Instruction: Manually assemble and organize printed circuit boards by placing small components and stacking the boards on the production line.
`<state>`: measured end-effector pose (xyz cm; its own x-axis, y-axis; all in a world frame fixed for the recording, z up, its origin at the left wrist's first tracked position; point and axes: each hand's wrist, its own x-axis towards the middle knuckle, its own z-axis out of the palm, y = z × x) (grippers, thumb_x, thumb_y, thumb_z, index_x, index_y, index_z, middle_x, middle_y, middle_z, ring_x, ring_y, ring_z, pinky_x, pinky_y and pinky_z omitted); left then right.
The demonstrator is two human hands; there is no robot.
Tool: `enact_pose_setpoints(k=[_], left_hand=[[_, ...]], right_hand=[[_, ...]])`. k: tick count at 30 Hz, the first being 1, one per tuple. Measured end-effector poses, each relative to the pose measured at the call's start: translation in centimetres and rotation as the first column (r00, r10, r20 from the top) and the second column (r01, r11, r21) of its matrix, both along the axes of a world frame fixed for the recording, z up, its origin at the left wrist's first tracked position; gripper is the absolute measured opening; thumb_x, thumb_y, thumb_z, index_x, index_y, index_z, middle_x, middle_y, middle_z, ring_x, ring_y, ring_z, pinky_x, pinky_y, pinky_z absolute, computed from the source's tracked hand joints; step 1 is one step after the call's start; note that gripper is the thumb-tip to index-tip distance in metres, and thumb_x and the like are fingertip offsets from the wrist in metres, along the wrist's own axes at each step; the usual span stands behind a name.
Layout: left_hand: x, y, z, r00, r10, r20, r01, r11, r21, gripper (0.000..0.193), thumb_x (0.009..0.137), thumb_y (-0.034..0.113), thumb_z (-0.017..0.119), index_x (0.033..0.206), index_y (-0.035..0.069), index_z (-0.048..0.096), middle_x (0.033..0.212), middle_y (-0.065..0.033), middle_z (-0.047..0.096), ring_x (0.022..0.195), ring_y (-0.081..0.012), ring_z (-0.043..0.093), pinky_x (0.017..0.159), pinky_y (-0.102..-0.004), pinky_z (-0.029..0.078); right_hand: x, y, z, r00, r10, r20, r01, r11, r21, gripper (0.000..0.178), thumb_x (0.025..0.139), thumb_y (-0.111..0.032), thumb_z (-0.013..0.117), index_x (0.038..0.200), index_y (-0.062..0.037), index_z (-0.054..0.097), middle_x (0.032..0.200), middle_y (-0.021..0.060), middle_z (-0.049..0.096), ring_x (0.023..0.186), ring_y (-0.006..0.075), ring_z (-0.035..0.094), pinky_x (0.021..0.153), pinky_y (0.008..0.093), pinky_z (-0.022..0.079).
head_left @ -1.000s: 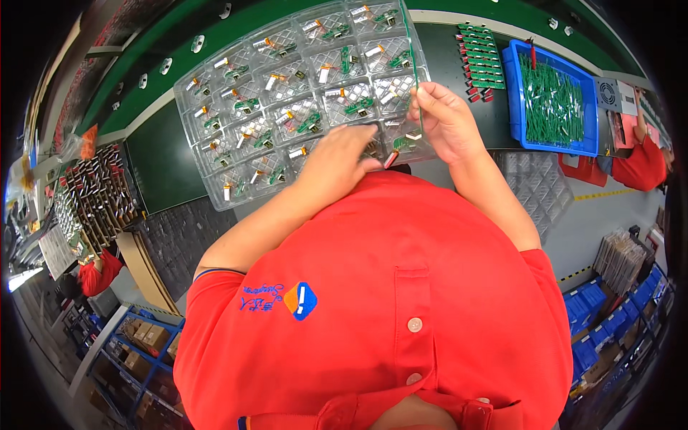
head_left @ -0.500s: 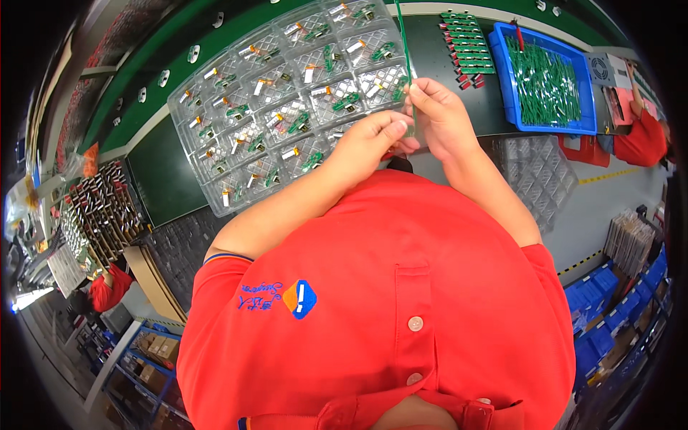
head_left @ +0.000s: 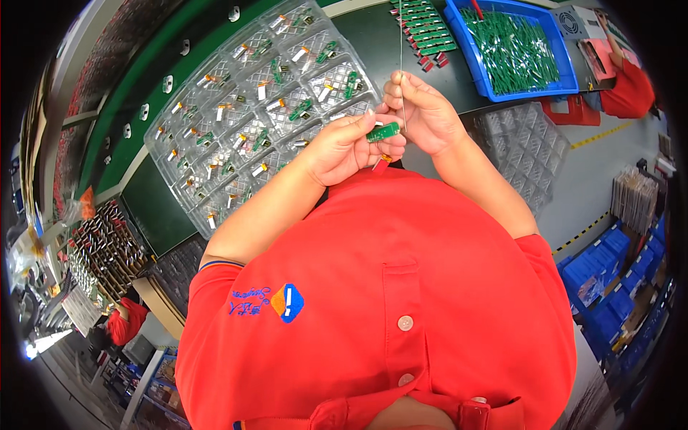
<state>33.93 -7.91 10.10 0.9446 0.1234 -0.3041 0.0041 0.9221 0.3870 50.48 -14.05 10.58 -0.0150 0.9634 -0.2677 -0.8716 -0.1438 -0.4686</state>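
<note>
My left hand [head_left: 340, 152] is closed on a small green circuit board [head_left: 383, 132], its flat face turned up between thumb and fingers. An orange-and-red tab [head_left: 382, 163] hangs below the board. Close beside it, my right hand [head_left: 430, 118] pinches a long thin strip [head_left: 401, 43], seen almost edge-on and standing upright past the fingertips. Left of both hands lies a clear plastic tray [head_left: 179, 188] with many pockets. Small green boards with white-and-orange parts sit in its pockets.
A row of green boards with red ends [head_left: 428, 32] lies on the dark table. Right of it stands a blue bin [head_left: 537, 94] heaped with green strips. Clear trays [head_left: 523, 154] lie below it. Other people in red [head_left: 631, 97] work at far right and far left.
My left hand has turned, and the green board now shows in it. The strip has swung from its green face to nearly edge-on. The whole view has shifted slightly.
</note>
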Motion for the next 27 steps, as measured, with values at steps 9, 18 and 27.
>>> enact_pose_setpoints(k=[9, 18, 27], left_hand=[[0.4, -0.5, 0.6, 0.938, 0.345, -0.026, 0.071, -0.119, 0.99, 0.031, 0.081, 0.02, 0.056, 0.105, 0.002, 0.051, 0.097, -0.0099, 0.06, 0.089, -0.0265, 0.056, 0.084, -0.0376, 0.042], [-0.8, 1.1, -0.3, 0.885, 0.465, -0.033, 0.233, -0.38, 0.895, 0.045, 0.076, 0.022, 0.062, 0.115, 0.004, 0.046, 0.119, -0.0143, 0.048, 0.109, -0.0317, 0.045, 0.094, -0.042, 0.033], [-5.4, 1.3, 2.4, 0.842, 0.539, 0.003, 0.291, -0.46, 0.839, 0.031, 0.079, 0.012, 0.056, 0.11, 0.009, 0.051, 0.114, -0.0106, 0.053, 0.105, -0.0288, 0.05, 0.091, -0.0367, 0.037]], right_hand=[[8.5, -1.4, -1.5, 0.882, -0.255, 0.397, 0.299, 0.953, -0.053, 0.016, 0.083, -0.015, 0.056, 0.095, -0.004, 0.055, 0.075, -0.0009, 0.054, 0.066, 0.0096, 0.05, 0.066, 0.0235, 0.041], [22.6, -5.9, -5.4, -0.089, -0.205, 0.975, 0.687, 0.696, 0.209, 0.019, 0.081, -0.014, 0.058, 0.094, 0.0002, 0.063, 0.08, 0.0023, 0.061, 0.068, 0.0083, 0.054, 0.061, 0.0208, 0.044], [25.5, -4.9, -8.3, -0.751, 0.098, 0.653, 0.431, 0.822, 0.373, 0.027, 0.08, -0.019, 0.056, 0.102, -0.003, 0.06, 0.097, 0.0157, 0.06, 0.095, 0.0278, 0.053, 0.084, 0.0349, 0.04]])
